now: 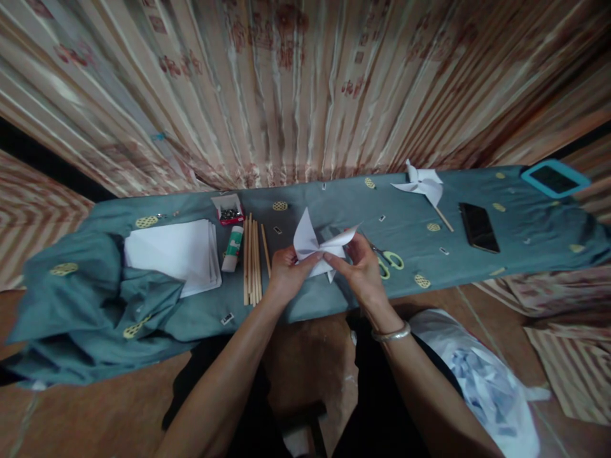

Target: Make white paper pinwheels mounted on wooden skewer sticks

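Above the middle of the teal-clothed tabletop (334, 197), a folded white paper pinwheel (321, 245) sits pinched between both hands: the left hand (286, 272) closes its fingers on the lower left fold, the right hand (363, 270) grips the right flap. Just right lie green-handled scissors (389, 259); left lie wooden sticks (252, 261), a glue stick (233, 248) and a paper stack (174, 254). Farther right rest a finished pinwheel (422, 184) and a phone (478, 227).
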Available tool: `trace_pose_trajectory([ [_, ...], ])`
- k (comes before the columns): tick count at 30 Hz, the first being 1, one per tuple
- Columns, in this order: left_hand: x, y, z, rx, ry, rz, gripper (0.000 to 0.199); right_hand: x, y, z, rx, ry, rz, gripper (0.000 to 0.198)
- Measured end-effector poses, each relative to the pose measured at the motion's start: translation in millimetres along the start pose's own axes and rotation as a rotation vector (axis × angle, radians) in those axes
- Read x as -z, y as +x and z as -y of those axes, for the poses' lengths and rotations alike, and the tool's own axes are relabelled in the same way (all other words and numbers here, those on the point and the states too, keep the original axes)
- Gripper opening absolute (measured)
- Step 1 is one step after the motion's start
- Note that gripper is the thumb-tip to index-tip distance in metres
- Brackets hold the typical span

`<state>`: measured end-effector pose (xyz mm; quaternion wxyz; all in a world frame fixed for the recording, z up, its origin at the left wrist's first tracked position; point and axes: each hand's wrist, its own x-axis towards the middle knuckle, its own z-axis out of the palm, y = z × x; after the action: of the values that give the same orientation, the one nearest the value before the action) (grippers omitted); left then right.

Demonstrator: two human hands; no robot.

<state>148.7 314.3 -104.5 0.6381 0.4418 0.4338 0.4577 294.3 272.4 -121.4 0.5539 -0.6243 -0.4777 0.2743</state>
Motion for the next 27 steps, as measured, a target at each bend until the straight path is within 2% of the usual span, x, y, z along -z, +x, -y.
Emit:
trace_pose_trajectory([
  [4, 0.4, -0.4, -1.4, 0.008, 0.034, 0.028, 0.026, 2.8, 1.4, 13.5, -0.155, 0.203, 0.088, 0.048],
  [9, -0.7, -1.1, 0.2, 0.022, 0.031, 0.021, 0.031, 8.7, 4.6, 19.3, -0.202, 0.281, 0.159, 0.028],
  [19, 0.7, -1.0, 3.9, 0.04, 0.043, -0.027, 0.033, 5.0, 4.9, 21.6, -0.262, 0.309, 0.15, 0.035],
  [27, 0.1, -5.0, 1.1, 0.051, 0.056, 0.015, 0.029, 7.1, 1.5, 24.4, -0.337, 0.31, 0.118, 0.036],
])
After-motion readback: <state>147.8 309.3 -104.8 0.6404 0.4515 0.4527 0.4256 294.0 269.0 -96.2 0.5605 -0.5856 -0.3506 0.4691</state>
